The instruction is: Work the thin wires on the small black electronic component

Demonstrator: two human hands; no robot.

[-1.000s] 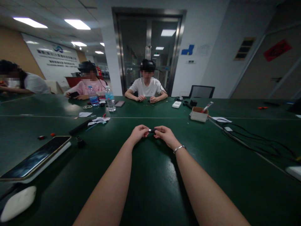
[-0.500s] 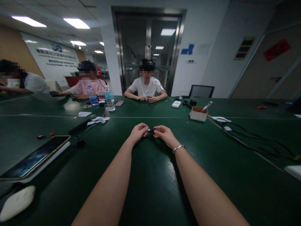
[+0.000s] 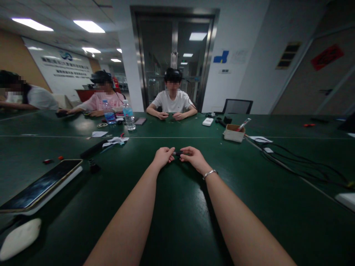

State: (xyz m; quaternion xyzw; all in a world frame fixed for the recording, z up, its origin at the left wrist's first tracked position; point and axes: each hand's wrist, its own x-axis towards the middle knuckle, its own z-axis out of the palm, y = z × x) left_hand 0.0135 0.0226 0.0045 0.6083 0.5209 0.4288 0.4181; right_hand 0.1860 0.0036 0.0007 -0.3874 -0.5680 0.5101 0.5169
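Observation:
Between my two hands is a small dark rod-shaped piece [image 3: 178, 153], held level just above the green table [image 3: 177, 229]. My left hand [image 3: 163, 156] pinches its left end with thumb and fingers. My right hand [image 3: 192, 156], with a silver bracelet at the wrist, pinches the right end. Fingertips cover both ends, and the piece is too small to name exactly.
To the left lie a phone [image 3: 41, 186] on a white block, a white mouse [image 3: 20, 238] and crumpled paper [image 3: 115, 141]. Water bottles [image 3: 129, 116] stand beyond. A small box [image 3: 234, 133] and black cables [image 3: 299, 162] are right. A person [image 3: 172, 99] sits opposite.
My fingertips have shifted slightly on the piece, and its light left part shows less than before. The hands of the person opposite have moved a little.

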